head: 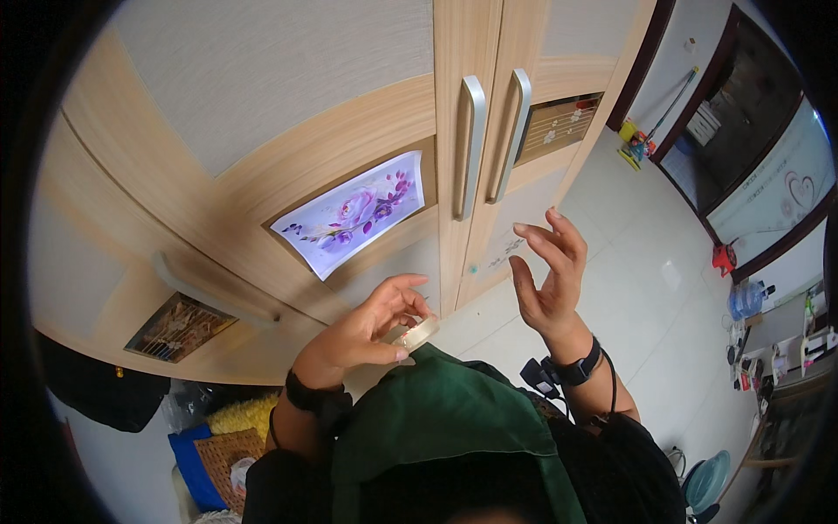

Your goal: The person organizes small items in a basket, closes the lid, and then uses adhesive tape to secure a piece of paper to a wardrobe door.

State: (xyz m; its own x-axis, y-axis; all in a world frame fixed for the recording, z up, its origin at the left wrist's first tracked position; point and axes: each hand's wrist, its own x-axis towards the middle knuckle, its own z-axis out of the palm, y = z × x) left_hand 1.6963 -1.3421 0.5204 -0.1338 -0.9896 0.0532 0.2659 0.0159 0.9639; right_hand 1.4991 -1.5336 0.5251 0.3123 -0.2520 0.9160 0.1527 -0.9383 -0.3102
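My left hand (376, 324) grips a roll of clear adhesive tape (418, 334) between thumb and fingers, just above the green apron (438, 406) I wear. My right hand (553, 272) is raised in front of the wardrobe, fingers apart and curved, with nothing visible in it. On the wardrobe door (366, 124) a sheet printed with purple flowers (357, 213) lies over the framed middle panel. Its lower left corner stands a little off the door. Both hands are apart from the sheet.
Two silver door handles (473, 147) jut out right of the sheet. A mop (674, 105) leans by the doorway. Along the right are a red stool (724, 259), a water bottle (746, 300) and a teal basin (707, 481). A woven mat (226, 465) lies at lower left.
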